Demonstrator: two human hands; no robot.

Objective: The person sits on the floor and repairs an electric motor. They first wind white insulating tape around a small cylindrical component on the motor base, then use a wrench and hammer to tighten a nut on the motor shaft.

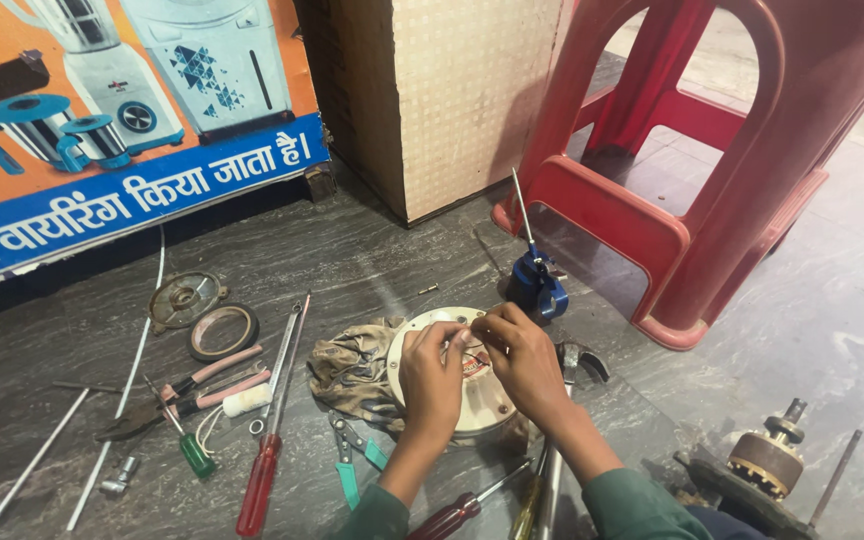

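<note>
We have the round cream motor housing (452, 395) flat on the grey marble floor (812, 330), partly over a dirty rag (352, 365), w/ both hands on its top face. Left hand (432, 385) is curled, fingertips pinched at the upper rim; right hand (522, 360) is curled likewise, thumb and forefinger closed toward the same spot. What they pinch is too small to tell, prob. a thin wire or small fastener. For this step we judge it best to keep the wrists resting on the housing for steadiness, work w/ fingertips only, and keep the housing from sliding off the rag. Tools lie near: red-handled screwdriver (264, 470) and pliers (187, 392) to the left, blue oil can (535, 282) just beyond the housing, rotor assy (767, 460) well apart at right.
</note>
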